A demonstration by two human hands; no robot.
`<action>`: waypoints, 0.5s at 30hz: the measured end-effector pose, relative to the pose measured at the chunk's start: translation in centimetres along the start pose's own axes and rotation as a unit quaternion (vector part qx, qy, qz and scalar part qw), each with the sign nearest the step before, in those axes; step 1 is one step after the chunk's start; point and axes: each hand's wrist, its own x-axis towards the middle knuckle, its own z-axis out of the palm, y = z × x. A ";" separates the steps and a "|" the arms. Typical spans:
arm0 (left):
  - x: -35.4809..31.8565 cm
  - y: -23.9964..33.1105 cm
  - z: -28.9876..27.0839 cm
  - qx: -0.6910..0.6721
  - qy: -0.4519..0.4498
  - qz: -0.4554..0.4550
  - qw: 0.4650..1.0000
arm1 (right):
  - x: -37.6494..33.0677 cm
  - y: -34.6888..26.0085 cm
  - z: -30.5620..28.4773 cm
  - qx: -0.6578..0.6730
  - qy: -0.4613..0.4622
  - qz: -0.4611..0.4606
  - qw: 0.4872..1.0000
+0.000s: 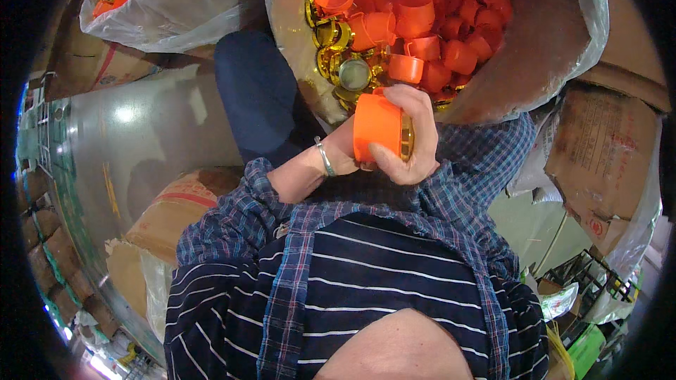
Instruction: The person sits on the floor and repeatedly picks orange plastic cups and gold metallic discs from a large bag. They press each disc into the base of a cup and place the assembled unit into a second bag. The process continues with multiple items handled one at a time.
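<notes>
In front of my chest, an orange plastic cup (377,128) lies tilted on its side. A shiny gold round piece (407,138) sits at its right end. My right hand (421,130) is closed round that end, its thumb along the lower side. From the left, my left hand (343,146), with a bracelet at the wrist, reaches in behind the cup. The cup hides most of its fingers, so I cannot tell its grip. Just beyond are many loose orange cups (415,15) and gold round pieces (325,34) in a large plastic-lined container (549,49).
At the upper left, another clear plastic bag (183,10) holds orange pieces. A cardboard box (176,211) stands by my left elbow, and more cardboard (598,155) lies to the right. Grey floor (155,127) shows on the left. A black wire crate (591,278) is at the lower right.
</notes>
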 end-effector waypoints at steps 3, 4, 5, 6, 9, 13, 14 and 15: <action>0.2 -0.3 0.0 -0.173 0.093 -0.163 0.967 | 0.4 0.9 0.1 0.172 0.101 0.223 0.954; 0.6 -0.5 0.2 -0.143 0.140 -0.091 0.976 | 0.9 1.5 -0.1 0.176 0.139 0.249 0.942; 0.9 -0.8 0.5 -0.106 0.183 -0.020 0.977 | 1.2 1.9 -0.4 0.308 0.183 0.327 0.875; 1.1 -0.7 0.6 0.122 0.254 0.069 0.957 | 1.4 2.2 -0.7 0.495 0.256 0.382 0.737; 0.9 -0.7 1.3 0.527 0.333 0.260 0.737 | 1.7 2.7 -0.8 0.515 0.262 0.430 0.693; 1.0 -0.3 2.1 0.377 0.219 0.136 0.890 | 1.3 2.5 1.5 0.301 0.267 0.433 0.807; 1.0 -0.1 2.3 0.313 0.243 0.105 0.912 | 1.2 2.4 1.6 0.279 0.260 0.409 0.829; 1.3 0.2 2.2 0.190 0.256 0.112 0.941 | 1.1 2.4 1.6 0.256 0.231 0.378 0.859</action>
